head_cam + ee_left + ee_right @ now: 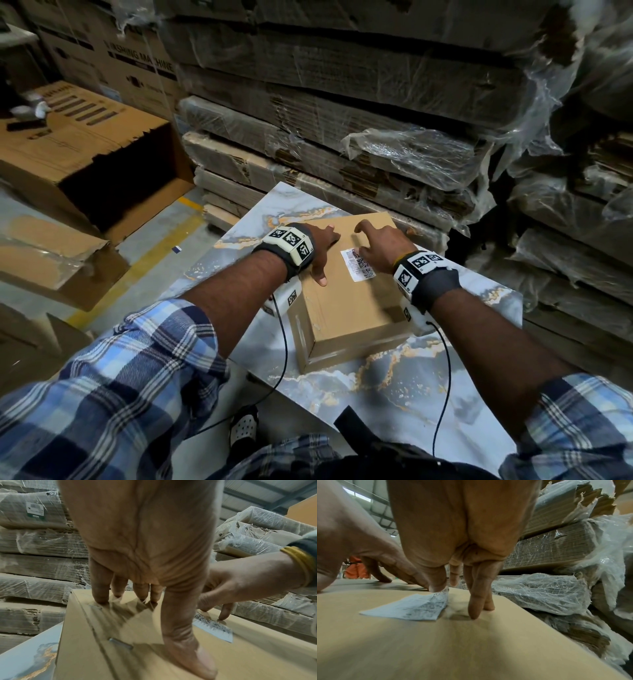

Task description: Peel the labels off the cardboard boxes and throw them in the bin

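Observation:
A brown cardboard box point(346, 308) sits on a marble-patterned table point(394, 383). A white printed label point(359, 269) is stuck on the box's top. My left hand point(322, 246) lies flat on the top left of the box point(120, 622), its straight fingers point(101, 596) pressing down. My right hand point(380, 245) is over the label's far end. In the right wrist view its thumb and forefinger point(452, 585) pinch the lifted far corner of the label point(412, 607), while the other fingers point(474, 609) touch the box point(436, 649). The rest of the label point(214, 627) lies flat.
Stacks of flattened cardboard point(342, 120) wrapped in plastic film rise right behind the table and to the right. A large open cardboard box point(85, 150) stands on the floor to the left, beside a yellow floor line point(144, 260). Cables hang from both wrists.

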### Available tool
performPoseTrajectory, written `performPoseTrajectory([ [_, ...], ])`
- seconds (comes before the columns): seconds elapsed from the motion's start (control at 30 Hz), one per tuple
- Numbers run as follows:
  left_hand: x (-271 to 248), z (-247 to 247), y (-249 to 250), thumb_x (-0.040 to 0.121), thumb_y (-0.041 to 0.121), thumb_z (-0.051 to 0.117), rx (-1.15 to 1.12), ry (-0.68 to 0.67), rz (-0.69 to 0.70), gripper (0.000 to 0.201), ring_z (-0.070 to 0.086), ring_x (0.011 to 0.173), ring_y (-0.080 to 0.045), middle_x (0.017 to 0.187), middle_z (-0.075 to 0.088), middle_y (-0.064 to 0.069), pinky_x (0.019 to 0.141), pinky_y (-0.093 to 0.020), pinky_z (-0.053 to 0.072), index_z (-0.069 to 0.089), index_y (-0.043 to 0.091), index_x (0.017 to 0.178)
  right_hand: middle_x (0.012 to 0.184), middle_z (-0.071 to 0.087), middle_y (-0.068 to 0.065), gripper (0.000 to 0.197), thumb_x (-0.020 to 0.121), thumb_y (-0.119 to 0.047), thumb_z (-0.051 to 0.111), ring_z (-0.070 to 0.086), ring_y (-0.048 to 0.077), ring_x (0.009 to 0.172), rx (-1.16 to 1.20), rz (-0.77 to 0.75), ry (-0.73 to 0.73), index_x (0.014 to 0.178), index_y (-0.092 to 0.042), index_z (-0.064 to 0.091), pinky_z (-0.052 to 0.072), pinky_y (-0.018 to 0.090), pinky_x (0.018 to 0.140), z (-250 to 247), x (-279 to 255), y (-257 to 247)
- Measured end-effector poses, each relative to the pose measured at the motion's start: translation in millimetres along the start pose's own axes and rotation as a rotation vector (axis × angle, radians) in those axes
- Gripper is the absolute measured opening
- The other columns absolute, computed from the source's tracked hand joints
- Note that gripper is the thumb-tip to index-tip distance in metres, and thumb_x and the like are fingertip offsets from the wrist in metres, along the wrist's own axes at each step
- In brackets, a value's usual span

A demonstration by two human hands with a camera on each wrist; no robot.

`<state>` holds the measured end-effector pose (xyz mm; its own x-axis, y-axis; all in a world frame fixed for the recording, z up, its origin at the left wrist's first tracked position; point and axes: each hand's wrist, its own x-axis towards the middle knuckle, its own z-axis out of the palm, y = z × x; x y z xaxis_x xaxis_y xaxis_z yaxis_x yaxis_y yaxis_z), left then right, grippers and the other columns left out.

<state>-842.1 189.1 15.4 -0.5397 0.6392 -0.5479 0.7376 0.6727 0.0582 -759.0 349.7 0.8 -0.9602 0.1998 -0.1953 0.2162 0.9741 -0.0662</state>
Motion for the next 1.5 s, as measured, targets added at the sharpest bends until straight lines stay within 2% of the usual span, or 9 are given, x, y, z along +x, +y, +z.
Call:
performPoseTrajectory([
  [0.1,-2,-2,1,0.068,0.041,0.088,-0.007,-0.014,-0.002,0.123,0.027,0.147,-0.030,0.166,-0.005,0.006,0.112,-0.046,0.035,0.008,0.026,0.159,0.116,0.062,0.017,0.033,0.099,-0.038,0.055,0.059,0.035,0.105,-0.044,-0.009,-0.048,0.129,-0.027,0.050,0.049,0.038,0.082,-1,1,-2],
  [0.3,-2,-1,2,0.067,0.042,0.089,0.009,-0.013,-0.012,0.123,0.027,0.147,-0.030,0.166,-0.004,0.007,0.112,-0.048,0.036,0.008,0.026,0.159,0.110,0.061,0.018,0.021,0.101,-0.023,0.045,0.059,0.035,0.097,-0.122,-0.060,-0.043,0.121,-0.021,0.053,0.043,0.035,0.072,-1,5,-4],
  [0.63,1,-1,3,0.064,0.045,0.089,0.028,-0.003,-0.021,0.123,0.033,0.144,-0.032,0.166,0.001,0.006,0.111,-0.048,0.037,0.013,0.027,0.158,0.110,0.061,0.019,0.023,0.104,-0.026,0.042,0.058,0.035,0.096,-0.116,-0.064,-0.049,0.123,-0.019,0.051,0.043,0.036,0.072,-1,4,-3],
  [0.73,2,-1,2,0.066,0.044,0.088,0.026,-0.009,-0.022,0.122,0.030,0.146,-0.031,0.166,-0.001,0.006,0.112,-0.047,0.035,0.011,0.028,0.158,0.111,0.061,0.020,0.024,0.104,-0.026,0.041,0.057,0.035,0.097,-0.116,-0.067,-0.065,0.125,-0.019,0.049,0.043,0.036,0.073,-2,4,-3],
  [0.93,5,0,1,0.065,0.045,0.089,0.028,-0.003,-0.024,0.125,0.028,0.146,-0.031,0.166,0.000,0.006,0.112,-0.047,0.035,0.008,0.028,0.159,0.112,0.062,0.021,0.025,0.104,-0.029,0.040,0.057,0.036,0.099,-0.069,-0.043,-0.079,0.125,-0.019,0.049,0.050,0.041,0.081,-3,2,-3],
  [1.07,8,1,0,0.062,0.048,0.090,0.016,-0.009,-0.027,0.130,0.026,0.147,-0.031,0.167,-0.001,0.005,0.114,-0.050,0.033,0.006,0.028,0.159,0.113,0.062,0.023,0.027,0.104,-0.031,0.042,0.058,0.039,0.102,-0.009,-0.033,-0.070,0.126,-0.015,0.049,0.048,0.042,0.084,-6,-2,1],
  [1.2,9,2,-1,0.062,0.047,0.090,0.010,-0.011,-0.026,0.130,0.025,0.148,-0.031,0.166,-0.003,0.005,0.115,-0.051,0.032,0.005,0.028,0.159,0.112,0.063,0.023,0.027,0.104,-0.032,0.044,0.059,0.038,0.102,0.053,-0.020,-0.051,0.125,-0.016,0.050,0.046,0.040,0.083,-8,-7,6],
  [1.33,10,3,-3,0.063,0.047,0.089,-0.014,-0.006,-0.015,0.129,0.024,0.148,-0.030,0.166,-0.005,0.006,0.115,-0.050,0.031,0.005,0.029,0.159,0.109,0.063,0.023,0.025,0.104,-0.032,0.043,0.058,0.039,0.099,0.059,-0.017,-0.047,0.123,-0.017,0.049,0.049,0.043,0.084,-8,-9,1],
  [1.5,9,5,-7,0.064,0.044,0.089,-0.048,0.000,0.005,0.127,0.020,0.150,-0.029,0.166,-0.005,0.007,0.117,-0.050,0.028,0.007,0.032,0.159,0.107,0.062,0.024,0.023,0.105,-0.033,0.042,0.054,0.036,0.093,0.037,-0.016,-0.065,0.122,-0.017,0.047,0.045,0.040,0.078,-8,-10,1],
])
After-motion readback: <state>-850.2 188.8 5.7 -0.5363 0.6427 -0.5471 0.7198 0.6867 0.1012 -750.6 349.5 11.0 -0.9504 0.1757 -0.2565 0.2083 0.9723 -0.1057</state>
